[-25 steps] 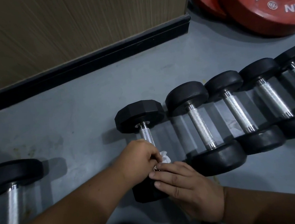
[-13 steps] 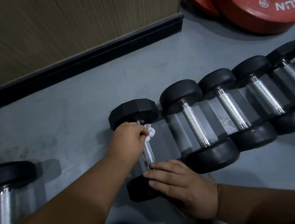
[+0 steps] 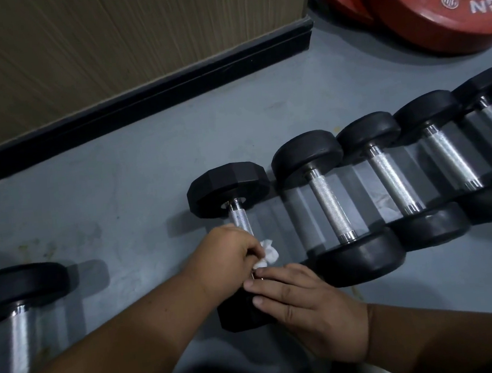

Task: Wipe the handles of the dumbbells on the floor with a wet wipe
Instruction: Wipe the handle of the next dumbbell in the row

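the left hand (image 3: 230, 256) is curled round the near part of the hex dumbbell's handle (image 3: 239, 219), a crumpled white wet wipe (image 3: 268, 254) bunched in its fingers. the right hand (image 3: 312, 308) lies just beside it, fingers straight, pressing on the dumbbell's near head (image 3: 238, 315). the handle runs away from the person, leaning slightly left, to the far head (image 3: 228, 188). to its right, round-headed dumbbells (image 3: 329, 200) lie parallel in a row on the grey floor (image 3: 120, 197).
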The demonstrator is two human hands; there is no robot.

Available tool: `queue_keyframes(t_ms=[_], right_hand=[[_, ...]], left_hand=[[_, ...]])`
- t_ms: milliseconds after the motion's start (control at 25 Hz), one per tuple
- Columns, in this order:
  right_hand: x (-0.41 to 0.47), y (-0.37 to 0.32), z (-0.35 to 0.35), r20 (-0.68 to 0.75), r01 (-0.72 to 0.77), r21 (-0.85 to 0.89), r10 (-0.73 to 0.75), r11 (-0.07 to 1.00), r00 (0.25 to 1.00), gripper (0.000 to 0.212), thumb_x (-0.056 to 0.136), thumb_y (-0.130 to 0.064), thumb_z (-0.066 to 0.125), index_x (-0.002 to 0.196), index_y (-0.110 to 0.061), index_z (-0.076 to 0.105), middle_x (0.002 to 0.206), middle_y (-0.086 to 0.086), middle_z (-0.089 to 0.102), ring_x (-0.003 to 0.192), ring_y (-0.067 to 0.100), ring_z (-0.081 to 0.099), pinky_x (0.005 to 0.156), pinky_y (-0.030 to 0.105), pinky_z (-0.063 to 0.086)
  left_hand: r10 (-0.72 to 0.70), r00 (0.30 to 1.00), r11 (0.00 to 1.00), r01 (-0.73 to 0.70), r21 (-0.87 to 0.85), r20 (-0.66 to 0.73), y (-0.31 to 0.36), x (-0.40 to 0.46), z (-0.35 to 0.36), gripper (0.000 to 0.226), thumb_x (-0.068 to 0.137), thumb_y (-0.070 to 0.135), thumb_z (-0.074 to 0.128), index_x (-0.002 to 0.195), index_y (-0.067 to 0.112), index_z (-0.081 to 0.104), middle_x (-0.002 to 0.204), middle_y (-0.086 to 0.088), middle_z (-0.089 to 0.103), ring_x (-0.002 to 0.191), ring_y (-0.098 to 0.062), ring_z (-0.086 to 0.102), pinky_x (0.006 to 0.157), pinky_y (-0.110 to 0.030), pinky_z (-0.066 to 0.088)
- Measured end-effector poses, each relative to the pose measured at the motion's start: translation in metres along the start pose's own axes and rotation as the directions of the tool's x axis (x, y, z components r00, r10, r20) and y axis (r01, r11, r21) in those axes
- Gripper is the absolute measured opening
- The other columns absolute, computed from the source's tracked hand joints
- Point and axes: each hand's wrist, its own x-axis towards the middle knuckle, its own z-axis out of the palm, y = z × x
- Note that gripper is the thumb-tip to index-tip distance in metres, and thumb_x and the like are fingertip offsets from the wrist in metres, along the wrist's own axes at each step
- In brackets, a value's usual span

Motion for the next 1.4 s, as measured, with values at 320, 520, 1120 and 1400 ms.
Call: queue_keyframes(t_ms=[320, 520, 1120, 1400], right_hand=[[-0.001, -0.002, -0.003, 0.047, 0.000, -0.048, 0.002, 0.999, 0.999, 0.039, 0.101, -0.012, 0.056, 0.139, -0.006, 0.059, 0.158, 0.007, 0.042, 0.146, 0.029, 0.038, 0.106, 0.050, 0.040], [0.002, -0.005, -0.002, 0.028, -0.007, -0.055, 0.009, 0.998, 1.000, 0.035, 0.103, -0.013, 0.055, 0.137, -0.009, 0.062, 0.156, 0.006, 0.044, 0.146, 0.026, 0.039, 0.102, 0.047, 0.043], [0.012, -0.014, 0.004, 0.085, 0.017, -0.086, -0.009, 0.996, 0.996, 0.039, 0.102, -0.012, 0.054, 0.141, -0.011, 0.058, 0.159, 0.004, 0.040, 0.148, 0.022, 0.035, 0.105, 0.045, 0.040], [0.025, -0.020, 0.009, 0.083, 0.072, -0.109, -0.063, 0.991, 0.995, 0.035, 0.103, -0.012, 0.054, 0.138, -0.011, 0.061, 0.157, 0.004, 0.044, 0.142, 0.024, 0.044, 0.104, 0.039, 0.041]], left_hand=[[-0.239, 0.942, 0.968, 0.211, -0.138, -0.237, -0.010, 0.029, -0.006, 0.018, 0.081, 0.014, 0.070, 0.086, 0.028, 0.079, 0.088, 0.009, 0.075, 0.083, -0.006, 0.068, 0.079, -0.017, 0.050], [-0.204, 0.956, 0.959, 0.153, -0.237, -0.210, -0.014, 0.008, 0.001, 0.023, 0.075, 0.005, 0.075, 0.079, 0.027, 0.079, 0.086, 0.015, 0.074, 0.085, 0.002, 0.065, 0.080, -0.007, 0.047], [0.159, 0.971, 0.975, -0.183, -0.126, -0.180, -0.033, -0.001, -0.002, 0.018, 0.071, 0.013, 0.082, 0.082, 0.027, 0.080, 0.079, 0.013, 0.074, 0.078, 0.001, 0.064, 0.074, -0.018, 0.051], [0.002, 0.951, 0.994, -0.035, -0.101, -0.308, -0.041, 0.020, -0.007, 0.018, 0.072, 0.007, 0.080, 0.079, 0.023, 0.079, 0.080, 0.010, 0.072, 0.078, -0.003, 0.065, 0.077, -0.013, 0.049]])
